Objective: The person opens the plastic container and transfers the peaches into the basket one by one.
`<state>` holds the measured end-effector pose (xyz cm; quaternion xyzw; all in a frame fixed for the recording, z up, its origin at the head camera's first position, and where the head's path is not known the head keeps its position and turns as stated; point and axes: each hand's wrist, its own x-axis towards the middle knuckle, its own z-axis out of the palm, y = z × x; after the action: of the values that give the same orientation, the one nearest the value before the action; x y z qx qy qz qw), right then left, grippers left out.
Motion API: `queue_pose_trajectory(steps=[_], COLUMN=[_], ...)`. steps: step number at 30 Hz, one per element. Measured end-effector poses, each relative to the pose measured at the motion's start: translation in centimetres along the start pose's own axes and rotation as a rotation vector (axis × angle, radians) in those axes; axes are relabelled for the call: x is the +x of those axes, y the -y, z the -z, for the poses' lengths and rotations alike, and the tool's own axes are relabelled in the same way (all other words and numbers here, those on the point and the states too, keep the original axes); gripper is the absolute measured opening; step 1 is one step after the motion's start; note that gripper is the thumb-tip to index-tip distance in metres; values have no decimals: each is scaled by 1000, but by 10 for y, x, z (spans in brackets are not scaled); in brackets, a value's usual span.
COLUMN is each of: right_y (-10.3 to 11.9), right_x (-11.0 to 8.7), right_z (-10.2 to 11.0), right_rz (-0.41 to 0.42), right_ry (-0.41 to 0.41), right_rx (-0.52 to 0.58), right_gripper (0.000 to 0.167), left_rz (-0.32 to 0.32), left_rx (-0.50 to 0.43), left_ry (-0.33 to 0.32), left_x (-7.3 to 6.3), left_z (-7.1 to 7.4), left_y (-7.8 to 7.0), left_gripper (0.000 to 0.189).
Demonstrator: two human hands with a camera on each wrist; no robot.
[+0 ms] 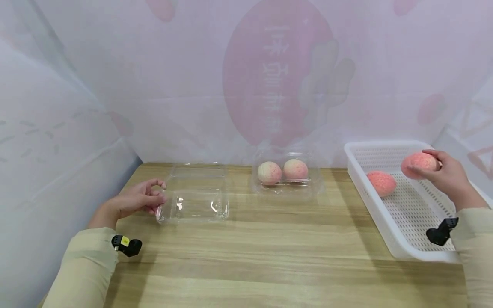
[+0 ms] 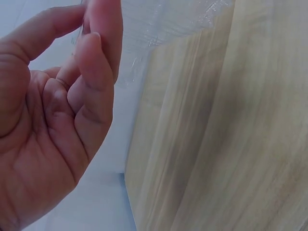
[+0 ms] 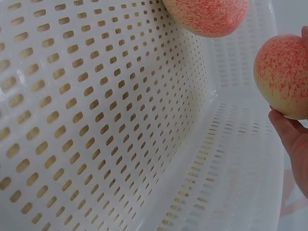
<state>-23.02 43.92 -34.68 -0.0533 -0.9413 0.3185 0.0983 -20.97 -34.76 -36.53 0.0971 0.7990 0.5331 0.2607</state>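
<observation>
My left hand (image 1: 138,197) pinches the left edge of a clear plastic clamshell box (image 1: 198,204), which stands on the table with its lid raised. Part of that clear plastic (image 2: 159,21) shows beyond the fingers in the left wrist view. On the right, my right hand (image 1: 448,173) grips a pink peach (image 1: 417,164) above a white perforated basket (image 1: 369,205). Thumb and fingers hold this peach (image 3: 284,77) from its sides in the right wrist view. A second peach (image 1: 382,184) lies inside the basket, against its left wall.
Another clear plastic box (image 1: 286,190), with two pale pink peaches (image 1: 295,170) in it, stands at the back middle of the wooden table (image 1: 269,256). Behind is a white and pink printed curtain (image 1: 173,119). More white cloth (image 1: 46,171) hangs along the left side.
</observation>
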Motion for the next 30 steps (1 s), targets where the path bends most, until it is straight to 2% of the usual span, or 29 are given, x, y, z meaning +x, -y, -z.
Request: queue_pose_trajectory(steps=[7,10,15,21,25,30], right_y=[-8,-14,-22,-25,-26,-27], right_x=[1,-2,-8,-6,-5,-4], right_z=[2,0,-1,-3,-2,-1], right_rz=[34,65,70,105,69,73], right_ry=[142,184,266,338,403,418], right_rx=[-42,-44,-54,-81,-110,-145], right_gripper=[74,68,71,69,72,71], left_rz=[34,28,26,33,38,44], left_rx=[-17,-19,-11,-12,-15,-2], left_ry=[-37,-30,-21,-32,-38,-44], left_x=[-2,-1,0,-4,-5,-6], left_z=[3,3,1,1,0,0], left_y=[9,10,14,21,23,21], left_gripper=[32,33,36,34,33,33])
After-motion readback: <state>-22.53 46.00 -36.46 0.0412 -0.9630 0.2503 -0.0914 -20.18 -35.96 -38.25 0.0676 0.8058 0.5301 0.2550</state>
